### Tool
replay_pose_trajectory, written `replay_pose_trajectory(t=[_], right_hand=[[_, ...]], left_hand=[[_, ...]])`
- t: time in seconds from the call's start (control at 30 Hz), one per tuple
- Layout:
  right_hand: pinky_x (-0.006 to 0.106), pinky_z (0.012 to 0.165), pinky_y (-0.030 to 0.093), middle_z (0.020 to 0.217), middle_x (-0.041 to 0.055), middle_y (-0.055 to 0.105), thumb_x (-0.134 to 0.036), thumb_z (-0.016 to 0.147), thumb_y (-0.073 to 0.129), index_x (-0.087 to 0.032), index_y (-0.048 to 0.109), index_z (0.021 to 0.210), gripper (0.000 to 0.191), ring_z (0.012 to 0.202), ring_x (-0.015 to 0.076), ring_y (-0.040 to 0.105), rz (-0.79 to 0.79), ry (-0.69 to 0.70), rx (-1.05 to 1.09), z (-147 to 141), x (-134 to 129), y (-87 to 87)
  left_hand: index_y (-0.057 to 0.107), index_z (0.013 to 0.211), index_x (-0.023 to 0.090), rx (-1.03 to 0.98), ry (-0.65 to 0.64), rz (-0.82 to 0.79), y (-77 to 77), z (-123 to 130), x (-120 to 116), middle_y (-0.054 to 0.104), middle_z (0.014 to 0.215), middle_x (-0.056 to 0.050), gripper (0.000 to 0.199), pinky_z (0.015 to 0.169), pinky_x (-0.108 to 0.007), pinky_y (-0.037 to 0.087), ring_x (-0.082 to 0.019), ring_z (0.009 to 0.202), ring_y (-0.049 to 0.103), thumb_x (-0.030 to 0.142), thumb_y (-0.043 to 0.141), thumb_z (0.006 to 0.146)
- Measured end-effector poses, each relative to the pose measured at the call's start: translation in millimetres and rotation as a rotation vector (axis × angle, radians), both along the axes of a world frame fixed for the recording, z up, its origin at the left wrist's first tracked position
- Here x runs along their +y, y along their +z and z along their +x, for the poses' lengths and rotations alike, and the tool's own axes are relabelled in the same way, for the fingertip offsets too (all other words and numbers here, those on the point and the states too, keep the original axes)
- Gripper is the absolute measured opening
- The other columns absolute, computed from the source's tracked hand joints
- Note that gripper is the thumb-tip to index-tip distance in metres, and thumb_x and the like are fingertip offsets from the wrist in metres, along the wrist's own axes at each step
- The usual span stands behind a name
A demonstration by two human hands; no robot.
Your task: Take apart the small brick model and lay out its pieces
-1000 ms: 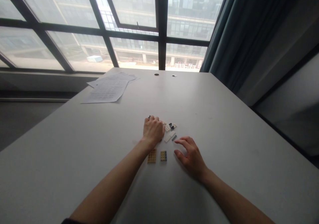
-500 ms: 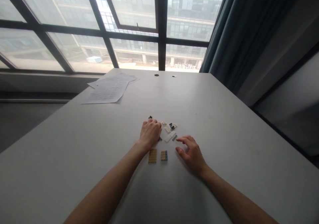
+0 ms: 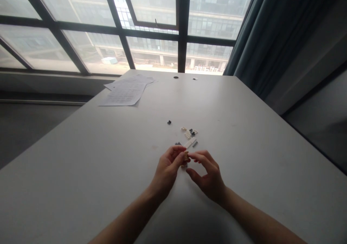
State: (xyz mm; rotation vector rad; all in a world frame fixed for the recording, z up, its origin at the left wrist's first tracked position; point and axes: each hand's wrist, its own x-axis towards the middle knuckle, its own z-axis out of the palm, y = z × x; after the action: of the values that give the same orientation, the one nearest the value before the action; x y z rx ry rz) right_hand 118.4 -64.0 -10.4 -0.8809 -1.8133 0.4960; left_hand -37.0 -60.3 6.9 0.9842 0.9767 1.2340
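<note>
My left hand point(image 3: 169, 166) is closed, pinching a tan toy-brick plate point(image 3: 186, 155) between thumb and fingers; much of the plate is hidden by them. Beside it is my right hand point(image 3: 207, 170), thumb and fingers apart, with the index fingertip at the plate's right edge. Whether that fingertip touches is hard to tell. Just below the held plate, a tan-and-grey brick piece point(image 3: 184, 166) shows partly between the hands. Past my fingertips lie a long white piece point(image 3: 190, 143), a grey strip point(image 3: 195, 144) and a dark grey piece point(image 3: 178, 143).
Farther up the white table point(image 3: 244, 146) are white studded plates point(image 3: 187, 134), small black pieces point(image 3: 192, 132) and a lone dark piece point(image 3: 169, 122). Printed papers point(image 3: 124, 92) lie at the far left. Two round holes sit near the back edge, before the window.
My left hand has come back from the loose pieces and now holds the tan plate, which lay on the table before. My right hand is close beside it. The view has shifted slightly.
</note>
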Motion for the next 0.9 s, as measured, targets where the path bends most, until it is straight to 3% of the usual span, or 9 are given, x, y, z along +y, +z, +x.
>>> replay_pose_trajectory(t=[0.13,0.27,0.47,0.67,0.83,0.9], right_hand=[[0.034,0.074,0.053,0.092,0.0046,0.063,-0.018,0.085,0.061,-0.024,0.062,0.108,0.024,0.083,0.0183,0.060,-0.002,-0.074,0.023,-3.0,-3.8,0.2],[0.034,0.073,0.053,0.089,0.0047,0.063,-0.019,0.085,0.061,-0.023,0.065,0.102,0.018,0.083,0.0186,0.061,0.016,-0.117,0.012,-1.4,-3.4,0.0],[0.033,0.072,0.053,0.085,0.0040,0.063,-0.022,0.081,0.069,-0.023,0.067,0.095,0.014,0.079,0.0183,0.061,0.042,-0.111,-0.011,-2.8,-5.5,2.6],[0.029,0.063,0.050,0.076,0.0009,0.063,-0.026,0.082,0.069,-0.022,0.067,0.087,0.007,0.067,0.0148,0.057,-0.102,-0.086,0.042,-3.7,-5.4,1.5],[0.028,0.062,0.050,0.079,0.0005,0.063,-0.025,0.079,0.071,-0.022,0.063,0.104,0.026,0.066,0.0142,0.056,-0.124,-0.085,0.078,-2.4,-3.6,0.0],[0.028,0.064,0.050,0.080,0.0010,0.063,-0.025,0.082,0.068,-0.023,0.063,0.105,0.025,0.067,0.0141,0.056,-0.102,-0.052,0.050,-1.9,-3.4,-1.2]], left_hand=[[0.060,0.091,0.016,-0.181,-0.015,-0.081,0.1,2.7,-6.7,0.066,0.077,-0.001,0.028,0.072,-0.024,0.048,-0.011,0.072,0.062,0.035,0.073,0.075],[0.061,0.090,0.016,-0.204,-0.029,-0.092,-2.5,3.7,-6.7,0.067,0.076,-0.001,0.029,0.072,-0.024,0.050,-0.012,0.072,0.063,0.034,0.075,0.073],[0.063,0.086,0.015,-0.099,-0.014,-0.055,-7.7,3.2,-10.6,0.066,0.076,-0.002,0.024,0.069,-0.025,0.050,-0.013,0.071,0.062,0.030,0.076,0.072],[0.068,0.079,0.015,0.055,0.045,0.024,-0.7,0.2,-9.0,0.069,0.072,-0.003,0.020,0.068,-0.027,0.052,-0.016,0.070,0.064,0.031,0.076,0.070],[0.069,0.080,0.016,0.124,0.061,0.077,-2.2,-1.4,-7.5,0.070,0.073,-0.003,0.017,0.068,-0.026,0.052,-0.016,0.070,0.064,0.031,0.072,0.073],[0.067,0.082,0.016,0.164,0.027,0.101,-3.4,-4.3,-8.2,0.070,0.076,-0.004,0.016,0.068,-0.027,0.053,-0.017,0.071,0.065,0.031,0.069,0.077]])
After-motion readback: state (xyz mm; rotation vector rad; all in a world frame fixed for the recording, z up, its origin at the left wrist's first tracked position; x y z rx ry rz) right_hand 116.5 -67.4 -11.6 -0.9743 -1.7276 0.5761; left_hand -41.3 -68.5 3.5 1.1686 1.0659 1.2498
